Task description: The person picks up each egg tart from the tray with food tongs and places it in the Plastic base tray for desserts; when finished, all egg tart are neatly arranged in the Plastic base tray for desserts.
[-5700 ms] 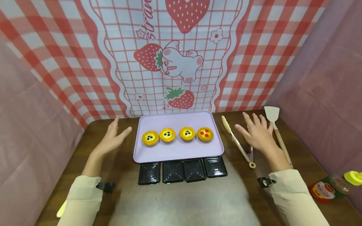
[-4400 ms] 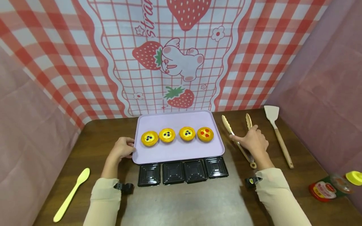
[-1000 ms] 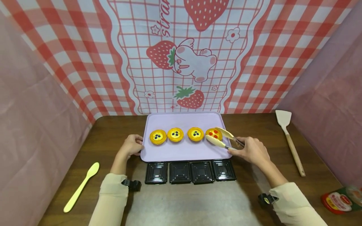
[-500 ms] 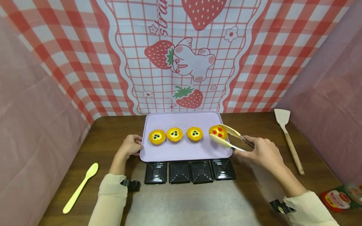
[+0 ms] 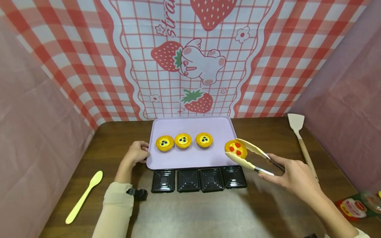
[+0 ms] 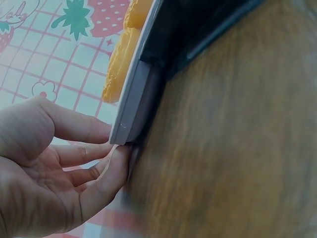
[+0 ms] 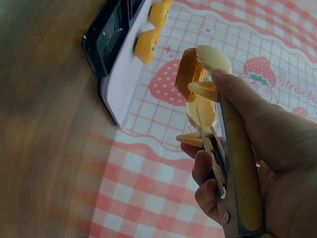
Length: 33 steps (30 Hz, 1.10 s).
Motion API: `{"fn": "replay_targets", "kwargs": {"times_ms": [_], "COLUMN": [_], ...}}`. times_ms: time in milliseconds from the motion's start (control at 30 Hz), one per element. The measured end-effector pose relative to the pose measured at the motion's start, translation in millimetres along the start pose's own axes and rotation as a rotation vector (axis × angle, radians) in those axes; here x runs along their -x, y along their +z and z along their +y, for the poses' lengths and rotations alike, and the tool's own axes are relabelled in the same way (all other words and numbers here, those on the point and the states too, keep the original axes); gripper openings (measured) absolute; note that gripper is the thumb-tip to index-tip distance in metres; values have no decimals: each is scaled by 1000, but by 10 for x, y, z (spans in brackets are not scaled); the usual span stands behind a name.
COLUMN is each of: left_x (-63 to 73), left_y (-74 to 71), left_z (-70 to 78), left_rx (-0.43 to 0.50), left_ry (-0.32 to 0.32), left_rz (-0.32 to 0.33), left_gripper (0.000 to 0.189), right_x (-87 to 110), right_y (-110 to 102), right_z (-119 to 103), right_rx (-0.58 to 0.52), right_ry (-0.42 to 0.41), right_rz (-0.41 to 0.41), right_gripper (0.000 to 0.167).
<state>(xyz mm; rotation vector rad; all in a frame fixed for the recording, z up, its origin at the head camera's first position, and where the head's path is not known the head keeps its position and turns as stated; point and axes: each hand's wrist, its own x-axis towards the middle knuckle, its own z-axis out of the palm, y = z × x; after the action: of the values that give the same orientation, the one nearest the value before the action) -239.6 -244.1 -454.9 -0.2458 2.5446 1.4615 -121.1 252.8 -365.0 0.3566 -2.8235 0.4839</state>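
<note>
My right hand [image 5: 299, 175] grips a pair of tongs [image 7: 230, 148] with cream-coloured tips. Between those tips is an egg tart with red pieces on top [image 5: 236, 149], lifted over the right edge of the lilac tray [image 5: 193, 162]; the right wrist view shows it raised off the tray. Three egg tarts with dark blue berries, such as the nearest one [image 5: 204, 140], sit in a row on the tray. At the tray's left edge my left hand [image 6: 64, 163] pinches the rim, thumb on top and fingers underneath.
Several black square plastic containers [image 5: 188, 180] line the tray's front edge. A pale yellow spoon [image 5: 84, 197] lies on the left, a white spatula with a wooden handle [image 5: 302, 142] on the right. A bottle with a red label [image 5: 352, 208] stands at far right. Checked cloth hangs behind.
My right hand took up the tongs from the table. The red-topped tart has been gripped in them, lifted and moved right and nearer. My left hand came to the tray's left rim and stayed.
</note>
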Motion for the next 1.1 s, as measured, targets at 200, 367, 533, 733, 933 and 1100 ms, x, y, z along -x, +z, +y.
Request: {"fn": "replay_targets", "kwargs": {"times_ms": [200, 367, 533, 733, 933, 1100], "left_x": [-7, 0, 17, 15, 4, 6], "left_y": [11, 21, 3, 3, 13, 5], "left_z": [0, 13, 17, 12, 4, -2], "left_rx": [-1, -4, -6, 6, 16, 7], "left_ry": [-1, 2, 10, 6, 12, 8], "left_rz": [12, -3, -5, -4, -2, 1], "left_gripper": [41, 41, 42, 41, 41, 41], "right_x": [195, 324, 394, 431, 430, 417], "right_y": [13, 15, 96, 230, 307, 342], "right_z": [-21, 11, 57, 108, 124, 99], "right_rx": [-14, -6, -18, -28, -18, -6], "right_ry": [14, 42, 38, 45, 57, 54], "right_rz": [-27, -61, -79, -135, -162, -168], "right_gripper": [75, 76, 76, 77, 79, 78]}}
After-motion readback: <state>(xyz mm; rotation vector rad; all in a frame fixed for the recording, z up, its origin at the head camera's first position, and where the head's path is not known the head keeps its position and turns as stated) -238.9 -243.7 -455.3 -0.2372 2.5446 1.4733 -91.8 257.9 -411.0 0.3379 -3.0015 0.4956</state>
